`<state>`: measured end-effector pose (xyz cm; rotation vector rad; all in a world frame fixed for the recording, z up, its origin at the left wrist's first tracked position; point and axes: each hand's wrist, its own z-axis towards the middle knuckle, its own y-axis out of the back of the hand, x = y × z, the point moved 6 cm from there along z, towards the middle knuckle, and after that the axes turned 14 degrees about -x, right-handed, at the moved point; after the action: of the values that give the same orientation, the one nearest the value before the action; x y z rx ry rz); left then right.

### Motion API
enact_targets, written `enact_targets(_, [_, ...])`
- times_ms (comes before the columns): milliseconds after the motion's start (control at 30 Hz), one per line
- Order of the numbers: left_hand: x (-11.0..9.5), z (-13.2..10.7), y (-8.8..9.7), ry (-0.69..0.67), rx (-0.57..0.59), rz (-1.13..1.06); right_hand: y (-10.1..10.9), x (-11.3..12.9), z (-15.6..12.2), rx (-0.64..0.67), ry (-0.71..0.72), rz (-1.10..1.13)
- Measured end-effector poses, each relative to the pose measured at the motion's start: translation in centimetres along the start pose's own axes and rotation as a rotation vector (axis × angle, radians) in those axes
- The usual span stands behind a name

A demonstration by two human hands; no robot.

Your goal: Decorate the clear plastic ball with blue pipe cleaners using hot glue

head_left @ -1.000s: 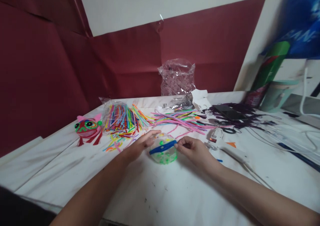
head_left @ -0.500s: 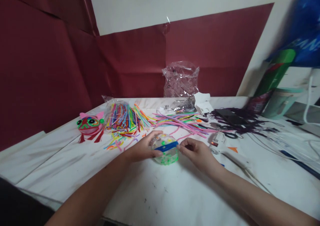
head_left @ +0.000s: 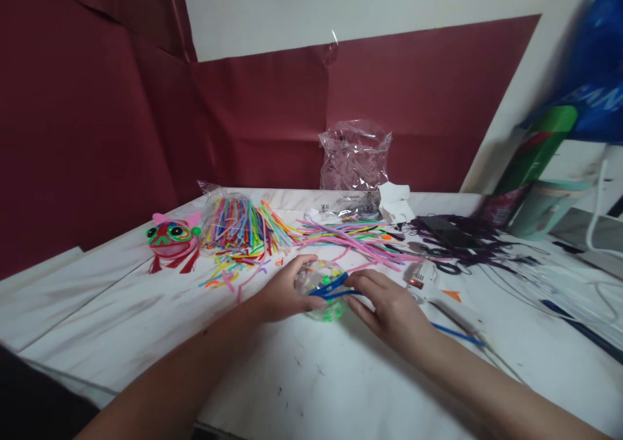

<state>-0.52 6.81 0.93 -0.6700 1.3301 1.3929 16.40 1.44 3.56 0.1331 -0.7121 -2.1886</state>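
Blue fuzzy pipe cleaner [head_left: 333, 287] lies across a clear plastic ball [head_left: 322, 291], between my two hands.

My left hand [head_left: 282, 292] cups the ball's left side on the white table [head_left: 302, 381]; my right hand [head_left: 389, 307] pinches the stem's right end, its long axis running left to right over the dome. Loose pipe cleaners [head_left: 350, 235], soft and thin, fan out beyond; a glue gun [head_left: 421, 274] sits to my right.

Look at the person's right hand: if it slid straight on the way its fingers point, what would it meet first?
The right hand points left: it would first meet the clear ball, which its fingers already seem to touch at the blue pipe cleaner.
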Motion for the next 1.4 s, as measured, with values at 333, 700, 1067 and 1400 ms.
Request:
enact_targets(333, [0.1,0.1,0.3,-0.112,0.08,0.062,-0.2,-1.1,-0.1,0.043,-0.252,0.115])
enact_targets(700, [0.7,0.2,0.1,-0.125,0.035,0.018,-0.5,-1.1,-0.3,0.021,-0.269,0.13])
enact_targets(1067, [0.8,0.2,-0.1,-0.097,-0.054,-0.022,-0.7,-2.0,-0.3,-0.004,-0.355,0.166])
enact_targets(1400, [1.4,0.6,0.1,-0.025,-0.013,-0.116,-1.3,-3.3,-0.8,0.024,-0.45,0.173])
